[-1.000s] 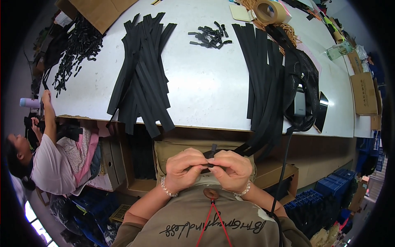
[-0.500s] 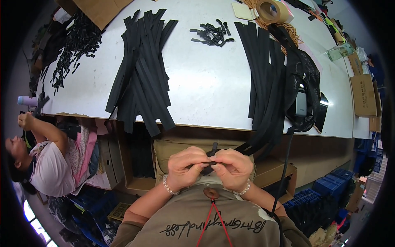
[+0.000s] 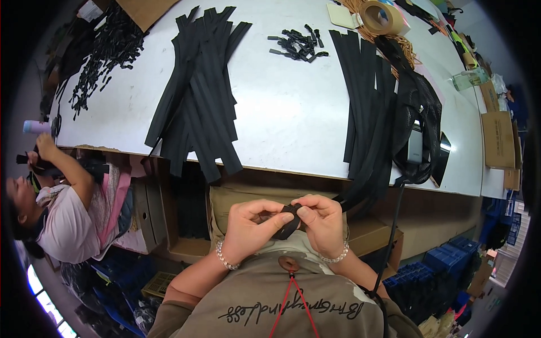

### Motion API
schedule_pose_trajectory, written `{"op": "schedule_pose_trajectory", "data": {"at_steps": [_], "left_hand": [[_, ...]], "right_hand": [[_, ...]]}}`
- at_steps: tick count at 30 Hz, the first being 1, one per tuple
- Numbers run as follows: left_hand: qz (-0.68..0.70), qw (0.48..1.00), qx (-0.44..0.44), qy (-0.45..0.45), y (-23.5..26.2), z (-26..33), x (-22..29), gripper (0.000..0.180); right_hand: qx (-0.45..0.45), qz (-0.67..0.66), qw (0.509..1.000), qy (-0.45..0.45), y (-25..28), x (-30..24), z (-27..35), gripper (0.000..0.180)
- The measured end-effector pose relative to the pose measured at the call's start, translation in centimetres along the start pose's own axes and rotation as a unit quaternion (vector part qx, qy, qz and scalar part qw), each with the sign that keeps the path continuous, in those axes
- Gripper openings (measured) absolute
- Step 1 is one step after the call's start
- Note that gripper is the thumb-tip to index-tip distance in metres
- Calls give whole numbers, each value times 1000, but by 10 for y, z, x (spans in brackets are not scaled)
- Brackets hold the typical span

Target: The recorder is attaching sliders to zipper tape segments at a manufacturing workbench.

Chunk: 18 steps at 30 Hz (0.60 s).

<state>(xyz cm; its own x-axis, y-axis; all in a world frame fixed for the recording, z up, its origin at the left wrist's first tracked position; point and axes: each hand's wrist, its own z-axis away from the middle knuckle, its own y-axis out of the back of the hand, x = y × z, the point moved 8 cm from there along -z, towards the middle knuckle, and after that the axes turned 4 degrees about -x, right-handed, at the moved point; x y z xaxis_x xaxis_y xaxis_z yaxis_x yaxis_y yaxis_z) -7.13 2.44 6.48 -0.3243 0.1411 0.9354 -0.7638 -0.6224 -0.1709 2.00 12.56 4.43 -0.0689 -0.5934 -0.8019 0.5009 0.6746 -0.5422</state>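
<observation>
My left hand (image 3: 255,225) and my right hand (image 3: 324,223) meet in front of my chest, thumbs and forefingers pinching a black strip (image 3: 291,224) that looks like zipper tape. It is bent between the fingertips; whether a small part sits on it cannot be made out. Beyond the right hand, long black strips (image 3: 366,135) lie on the table and hang over its near edge. Another bundle of black strips (image 3: 200,101) lies crosswise to the left. A small heap of black pieces like zipper sliders (image 3: 297,44) sits between the bundles, farther back.
The white table (image 3: 287,112) spans the space ahead. A larger pile of black pulls (image 3: 110,50) lies at its far left. At right are a black mesh bag (image 3: 420,101), a phone (image 3: 415,145) and a tape roll (image 3: 380,18). A co-worker (image 3: 70,217) sits at left.
The black piece that stuck up between my fingers no longer shows; the strip now bends below my fingertips. My fingers have shifted their grip. The co-worker's hands have moved.
</observation>
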Motion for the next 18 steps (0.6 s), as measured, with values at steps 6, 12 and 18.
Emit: {"op": "schedule_pose_trajectory", "data": {"at_steps": [6, 12, 18], "left_hand": [[-64, 997, -7, -43, 3, -1, 9, 5], [-206, 973, -51, -93, -1, -3, 34, 11], [-256, 959, -63, -104, -2, -2, 43, 11]], "right_hand": [[-11, -17, 1000, -12, 0, 3, 1, 14], [-36, 82, 996, 18, -4, -7, 1, 13], [-53, 213, 973, 66, -12, -23, 2, 14]]}}
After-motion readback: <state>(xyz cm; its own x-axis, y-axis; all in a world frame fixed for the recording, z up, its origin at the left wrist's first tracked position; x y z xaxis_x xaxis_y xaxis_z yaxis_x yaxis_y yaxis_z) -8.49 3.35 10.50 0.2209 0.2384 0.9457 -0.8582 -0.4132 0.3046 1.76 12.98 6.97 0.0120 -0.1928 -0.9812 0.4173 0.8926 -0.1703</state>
